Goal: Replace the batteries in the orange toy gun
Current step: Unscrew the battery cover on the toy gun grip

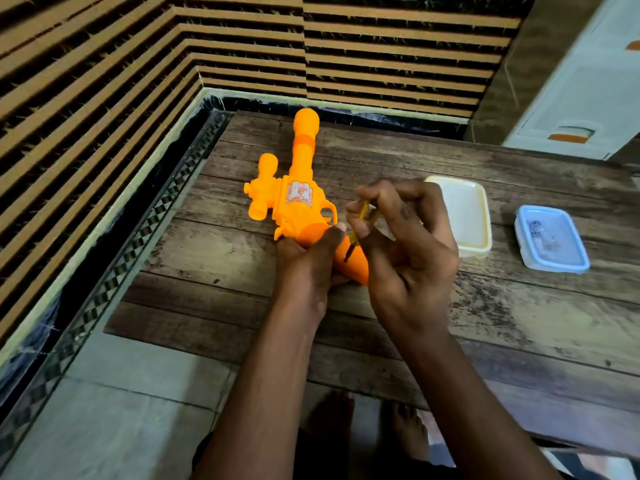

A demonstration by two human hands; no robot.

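Observation:
The orange toy gun point(298, 188) lies on the wooden table point(519, 323), barrel pointing away from me and grip toward me. My left hand point(308, 265) wraps around the grip and holds it down. My right hand point(405, 247) pinches a small screwdriver point(358, 226) with a yellow handle. Its dark tip touches the side of the orange grip. Most of the grip is hidden under my hands. No batteries can be seen.
A white lid or shallow tray point(465, 216) sits just right of my right hand. Farther right stands a blue-rimmed plastic box point(550, 239) with small items inside. A striped wall corner borders the table's left and far sides. My bare feet show below the table's near edge.

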